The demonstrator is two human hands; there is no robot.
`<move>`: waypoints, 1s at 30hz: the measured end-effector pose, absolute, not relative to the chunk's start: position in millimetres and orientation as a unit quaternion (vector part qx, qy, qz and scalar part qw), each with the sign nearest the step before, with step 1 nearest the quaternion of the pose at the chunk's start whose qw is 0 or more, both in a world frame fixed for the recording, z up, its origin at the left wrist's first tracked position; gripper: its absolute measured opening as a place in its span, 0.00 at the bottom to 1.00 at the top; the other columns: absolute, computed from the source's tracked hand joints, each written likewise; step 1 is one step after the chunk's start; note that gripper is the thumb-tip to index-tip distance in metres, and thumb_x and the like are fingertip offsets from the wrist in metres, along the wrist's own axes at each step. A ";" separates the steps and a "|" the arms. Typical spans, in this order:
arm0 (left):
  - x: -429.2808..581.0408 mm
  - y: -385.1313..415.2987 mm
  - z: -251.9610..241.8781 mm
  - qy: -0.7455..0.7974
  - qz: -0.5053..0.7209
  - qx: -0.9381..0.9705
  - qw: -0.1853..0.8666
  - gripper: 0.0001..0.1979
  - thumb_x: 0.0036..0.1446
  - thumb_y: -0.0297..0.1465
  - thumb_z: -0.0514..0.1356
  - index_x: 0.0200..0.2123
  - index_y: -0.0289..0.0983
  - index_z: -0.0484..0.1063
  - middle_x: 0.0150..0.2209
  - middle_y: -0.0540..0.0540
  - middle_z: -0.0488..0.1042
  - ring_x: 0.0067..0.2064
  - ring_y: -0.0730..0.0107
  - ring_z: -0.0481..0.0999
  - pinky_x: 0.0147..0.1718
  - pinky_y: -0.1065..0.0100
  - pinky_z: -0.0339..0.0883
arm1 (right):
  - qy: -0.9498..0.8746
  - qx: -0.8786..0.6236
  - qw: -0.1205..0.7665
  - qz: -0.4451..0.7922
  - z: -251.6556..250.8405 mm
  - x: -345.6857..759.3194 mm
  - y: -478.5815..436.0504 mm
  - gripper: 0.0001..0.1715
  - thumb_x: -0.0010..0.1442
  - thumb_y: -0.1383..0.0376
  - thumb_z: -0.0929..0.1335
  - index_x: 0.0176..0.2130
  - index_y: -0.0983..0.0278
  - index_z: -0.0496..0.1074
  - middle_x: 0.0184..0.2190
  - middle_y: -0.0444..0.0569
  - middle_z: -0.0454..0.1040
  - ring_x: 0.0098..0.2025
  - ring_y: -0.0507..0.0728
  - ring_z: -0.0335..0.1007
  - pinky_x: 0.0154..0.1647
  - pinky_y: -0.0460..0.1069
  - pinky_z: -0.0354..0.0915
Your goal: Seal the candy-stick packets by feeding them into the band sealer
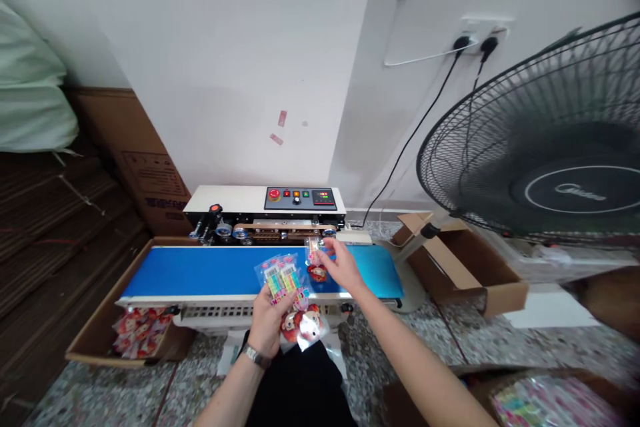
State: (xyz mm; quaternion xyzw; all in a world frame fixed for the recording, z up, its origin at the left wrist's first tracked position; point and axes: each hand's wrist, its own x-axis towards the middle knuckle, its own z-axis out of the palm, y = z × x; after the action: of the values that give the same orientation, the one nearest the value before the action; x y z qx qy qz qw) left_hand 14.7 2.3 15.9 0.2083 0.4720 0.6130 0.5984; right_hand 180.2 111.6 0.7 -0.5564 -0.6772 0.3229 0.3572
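My left hand [267,321] is closed around several clear plastic packets [284,280] with colourful strips and barcode labels inside. Round red-haired cartoon face pictures show at their lower ends, over the near edge of the belt. Above the right part of the blue conveyor belt [200,268], my right hand [343,268] pinches a single similar packet [317,272]. Its top end is up by the sealing slot of the band sealing machine [225,197]; I cannot tell whether it has entered. A control panel [300,199] with a red button and lit digits tops the machine.
A cardboard box [83,347] under the belt's left end holds several packets [140,332]. More packets [555,401] fill a box at lower right. An open carton [457,267] and a large black fan [550,147] stand right. Flattened cardboard [45,233] is stacked left.
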 end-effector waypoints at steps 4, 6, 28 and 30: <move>20.9 6.6 18.2 0.454 0.623 0.217 0.599 0.20 0.38 0.31 0.67 0.38 0.35 0.70 0.37 0.43 0.77 0.36 0.62 0.76 0.39 0.62 0.67 | -0.710 -0.444 0.320 0.443 15.2 166.3 61.7 0.20 0.50 0.56 0.67 0.43 0.61 0.66 0.30 0.43 0.70 0.31 0.52 0.66 0.31 0.46 0.63; 24.9 7.4 19.0 0.438 0.627 0.218 0.607 0.18 0.41 0.33 0.65 0.38 0.36 0.71 0.38 0.43 0.77 0.37 0.63 0.75 0.40 0.62 0.66 | -0.703 -0.452 0.334 0.435 15.1 164.4 50.4 0.16 0.51 0.57 0.67 0.39 0.62 0.67 0.29 0.43 0.70 0.30 0.51 0.66 0.32 0.45 0.63; 15.5 2.5 14.6 0.443 0.623 0.230 0.602 0.15 0.44 0.33 0.64 0.38 0.35 0.70 0.39 0.43 0.76 0.39 0.63 0.75 0.42 0.62 0.65 | -0.651 -0.554 0.381 0.354 -9.0 184.4 102.9 0.18 0.54 0.59 0.64 0.44 0.61 0.66 0.41 0.49 0.71 0.40 0.55 0.68 0.41 0.49 0.63; 19.9 4.9 16.2 0.431 0.624 0.245 0.604 0.16 0.45 0.33 0.63 0.39 0.36 0.70 0.39 0.43 0.76 0.39 0.64 0.75 0.42 0.63 0.65 | -0.662 -0.458 0.374 0.461 -0.6 173.1 78.1 0.17 0.55 0.56 0.64 0.43 0.61 0.66 0.38 0.48 0.71 0.38 0.54 0.68 0.38 0.48 0.64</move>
State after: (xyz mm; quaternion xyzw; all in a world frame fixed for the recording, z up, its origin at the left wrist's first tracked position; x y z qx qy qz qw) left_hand 19.9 4.9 16.2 0.2447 0.4306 0.6243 0.6041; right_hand 173.1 78.1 -0.6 -0.4584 -0.6615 0.4607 0.3741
